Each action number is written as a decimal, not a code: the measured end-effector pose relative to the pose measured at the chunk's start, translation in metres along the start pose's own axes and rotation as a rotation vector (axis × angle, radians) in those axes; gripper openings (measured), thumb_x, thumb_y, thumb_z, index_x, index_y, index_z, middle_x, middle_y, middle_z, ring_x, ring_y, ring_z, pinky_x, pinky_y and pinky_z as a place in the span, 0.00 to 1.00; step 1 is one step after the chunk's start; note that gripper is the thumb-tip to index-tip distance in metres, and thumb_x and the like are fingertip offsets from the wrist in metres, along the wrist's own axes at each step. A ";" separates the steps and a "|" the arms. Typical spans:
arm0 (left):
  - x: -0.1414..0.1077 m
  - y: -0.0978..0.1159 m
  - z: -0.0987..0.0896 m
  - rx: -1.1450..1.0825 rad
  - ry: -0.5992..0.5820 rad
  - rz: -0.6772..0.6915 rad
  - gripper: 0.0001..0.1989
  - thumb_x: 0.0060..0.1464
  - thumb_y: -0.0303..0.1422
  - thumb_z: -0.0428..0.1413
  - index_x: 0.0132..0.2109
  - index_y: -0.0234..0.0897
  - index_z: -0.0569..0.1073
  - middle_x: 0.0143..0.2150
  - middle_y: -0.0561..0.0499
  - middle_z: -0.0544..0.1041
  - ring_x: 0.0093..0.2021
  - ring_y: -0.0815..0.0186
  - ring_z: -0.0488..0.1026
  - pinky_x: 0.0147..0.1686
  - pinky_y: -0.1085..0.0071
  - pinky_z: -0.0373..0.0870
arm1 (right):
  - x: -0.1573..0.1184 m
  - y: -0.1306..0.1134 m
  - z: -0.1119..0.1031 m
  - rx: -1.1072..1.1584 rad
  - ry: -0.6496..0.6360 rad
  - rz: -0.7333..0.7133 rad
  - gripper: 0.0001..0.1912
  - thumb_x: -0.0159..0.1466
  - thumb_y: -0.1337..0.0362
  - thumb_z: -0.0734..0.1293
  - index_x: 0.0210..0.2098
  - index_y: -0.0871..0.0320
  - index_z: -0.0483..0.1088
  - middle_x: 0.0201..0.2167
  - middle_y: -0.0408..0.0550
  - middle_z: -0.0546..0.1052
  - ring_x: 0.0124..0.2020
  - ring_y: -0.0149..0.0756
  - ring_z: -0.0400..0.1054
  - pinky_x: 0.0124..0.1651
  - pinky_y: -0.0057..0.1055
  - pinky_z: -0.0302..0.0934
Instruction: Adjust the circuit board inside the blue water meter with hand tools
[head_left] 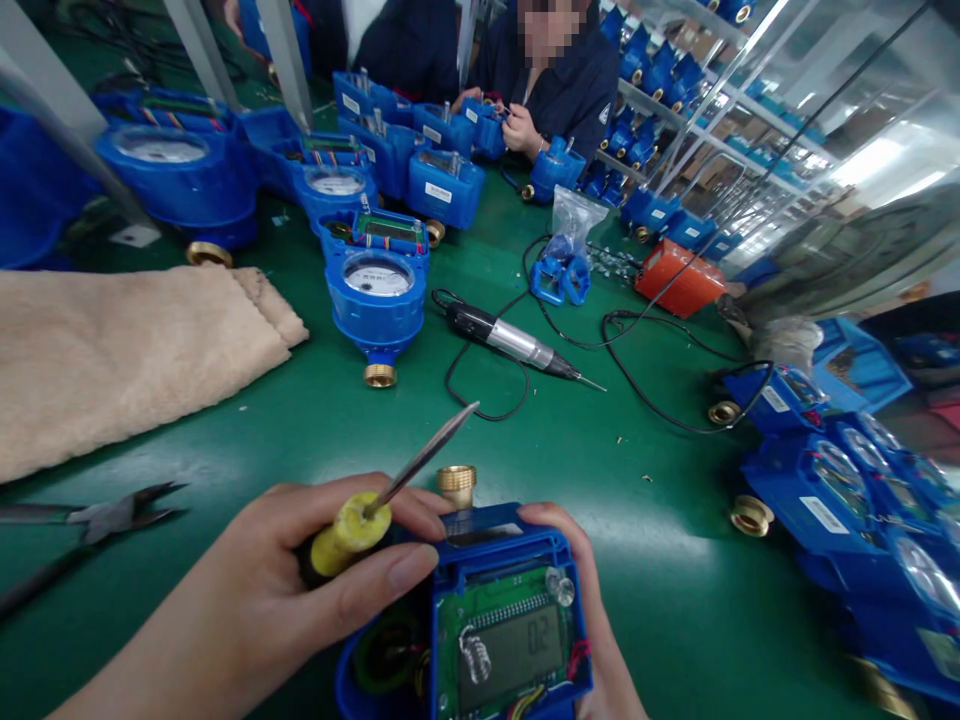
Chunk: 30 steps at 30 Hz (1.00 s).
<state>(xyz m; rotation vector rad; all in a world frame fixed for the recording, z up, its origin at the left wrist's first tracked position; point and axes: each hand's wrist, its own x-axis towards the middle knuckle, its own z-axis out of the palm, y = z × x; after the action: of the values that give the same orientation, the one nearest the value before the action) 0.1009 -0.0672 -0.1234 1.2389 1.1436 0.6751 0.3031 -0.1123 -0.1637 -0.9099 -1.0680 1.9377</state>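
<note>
Close to me at the bottom centre is a blue water meter point(501, 560), its cover off, showing a green circuit board with an LCD display point(514, 650); its brass fitting point(456, 483) points away from me. My left hand point(247, 590) grips a yellow-handled screwdriver point(349, 530) whose metal shaft points up and right, and the thumb and a finger also rest on the meter's left top corner. My right hand point(589, 600) holds the meter's right side.
An electric screwdriver point(510, 340) with a black cable lies mid-table. A beige towel point(112, 350) and cutters point(97, 520) lie left. Blue meters point(379, 290) stand behind, and more fill the right side point(825, 490). An orange box point(679, 280) and a parts bag point(574, 215) sit further back. A co-worker point(555, 90) sits opposite.
</note>
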 end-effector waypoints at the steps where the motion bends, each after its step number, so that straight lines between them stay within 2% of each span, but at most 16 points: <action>1: 0.000 0.001 0.001 -0.003 0.017 -0.008 0.13 0.50 0.51 0.59 0.36 0.50 0.79 0.47 0.57 0.80 0.48 0.62 0.76 0.45 0.76 0.72 | -0.001 -0.002 -0.001 -0.018 0.020 -0.003 0.46 0.55 0.51 0.76 0.64 0.45 0.48 0.58 0.54 0.65 0.50 0.49 0.70 0.50 0.48 0.70; 4: -0.003 0.007 0.002 -0.011 0.059 -0.036 0.15 0.48 0.53 0.60 0.34 0.49 0.79 0.46 0.56 0.81 0.48 0.60 0.76 0.41 0.75 0.73 | -0.002 -0.004 -0.007 -0.070 0.087 -0.013 0.27 0.67 0.54 0.66 0.61 0.56 0.58 0.57 0.55 0.65 0.52 0.46 0.67 0.51 0.48 0.68; 6: -0.004 0.011 0.002 -0.015 0.060 -0.050 0.16 0.47 0.53 0.60 0.34 0.48 0.80 0.46 0.55 0.81 0.48 0.59 0.76 0.40 0.73 0.73 | -0.001 -0.003 -0.009 -0.091 0.112 -0.015 0.24 0.68 0.55 0.64 0.60 0.57 0.60 0.58 0.55 0.65 0.53 0.46 0.66 0.52 0.48 0.66; 8: -0.006 0.012 0.002 -0.011 0.057 -0.057 0.16 0.47 0.52 0.60 0.33 0.47 0.80 0.46 0.55 0.81 0.48 0.58 0.75 0.40 0.73 0.73 | 0.000 0.002 -0.008 -0.094 0.110 -0.012 0.31 0.64 0.52 0.68 0.61 0.54 0.56 0.58 0.56 0.64 0.53 0.48 0.66 0.51 0.49 0.67; 10: -0.007 0.013 0.001 -0.003 0.058 -0.059 0.15 0.47 0.52 0.61 0.33 0.47 0.80 0.46 0.55 0.80 0.48 0.59 0.75 0.41 0.73 0.73 | 0.000 0.008 -0.007 -0.086 0.096 -0.004 0.45 0.53 0.48 0.76 0.62 0.47 0.51 0.58 0.56 0.64 0.54 0.52 0.66 0.50 0.50 0.68; 12: -0.008 0.012 0.000 -0.001 0.064 -0.063 0.15 0.47 0.51 0.61 0.33 0.47 0.80 0.45 0.55 0.81 0.48 0.59 0.75 0.42 0.72 0.72 | -0.001 0.012 -0.006 -0.077 0.082 0.009 0.59 0.39 0.50 0.82 0.61 0.41 0.46 0.57 0.56 0.65 0.54 0.57 0.67 0.48 0.49 0.69; 14: -0.009 0.011 0.000 -0.015 0.067 -0.067 0.15 0.46 0.51 0.61 0.33 0.46 0.80 0.45 0.55 0.81 0.47 0.58 0.75 0.42 0.72 0.73 | -0.004 0.014 -0.008 -0.070 0.075 0.020 0.65 0.32 0.52 0.83 0.60 0.40 0.44 0.55 0.56 0.66 0.54 0.60 0.67 0.47 0.49 0.69; 19: -0.010 0.011 -0.002 -0.026 0.063 -0.052 0.11 0.46 0.47 0.62 0.33 0.48 0.80 0.41 0.57 0.80 0.47 0.59 0.75 0.50 0.71 0.70 | -0.007 0.016 -0.015 -0.047 0.066 0.036 0.67 0.29 0.52 0.83 0.60 0.39 0.41 0.50 0.55 0.69 0.53 0.62 0.67 0.43 0.49 0.70; 22: -0.010 0.011 -0.004 -0.028 0.047 -0.048 0.09 0.48 0.45 0.61 0.34 0.48 0.80 0.33 0.57 0.79 0.47 0.60 0.75 0.52 0.72 0.69 | -0.007 0.017 -0.014 -0.020 0.063 0.021 0.66 0.29 0.51 0.82 0.59 0.39 0.41 0.50 0.55 0.70 0.52 0.61 0.68 0.43 0.49 0.70; 24: -0.010 0.009 -0.005 -0.016 0.043 -0.028 0.08 0.49 0.44 0.60 0.34 0.48 0.79 0.34 0.58 0.79 0.48 0.61 0.75 0.51 0.73 0.69 | -0.006 0.016 -0.011 -0.004 0.063 0.006 0.65 0.30 0.48 0.81 0.58 0.40 0.40 0.51 0.55 0.69 0.51 0.61 0.69 0.44 0.49 0.70; 27: -0.007 0.003 -0.006 0.036 0.038 0.009 0.09 0.51 0.45 0.60 0.36 0.49 0.79 0.42 0.59 0.80 0.48 0.62 0.75 0.43 0.75 0.72 | -0.003 0.017 -0.007 0.014 0.073 -0.013 0.63 0.34 0.45 0.78 0.59 0.41 0.38 0.54 0.56 0.68 0.51 0.60 0.70 0.46 0.50 0.69; 30: -0.004 -0.005 -0.007 0.064 0.029 0.067 0.10 0.54 0.46 0.58 0.40 0.51 0.78 0.44 0.60 0.80 0.47 0.63 0.76 0.32 0.78 0.71 | 0.000 0.017 -0.006 0.038 0.077 -0.040 0.61 0.37 0.46 0.75 0.61 0.42 0.35 0.55 0.56 0.68 0.50 0.58 0.71 0.48 0.51 0.68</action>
<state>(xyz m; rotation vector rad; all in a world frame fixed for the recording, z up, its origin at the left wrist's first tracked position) 0.0924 -0.0690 -0.1263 1.3301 1.1594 0.7131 0.3041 -0.1168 -0.1807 -0.9271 -0.9942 1.8693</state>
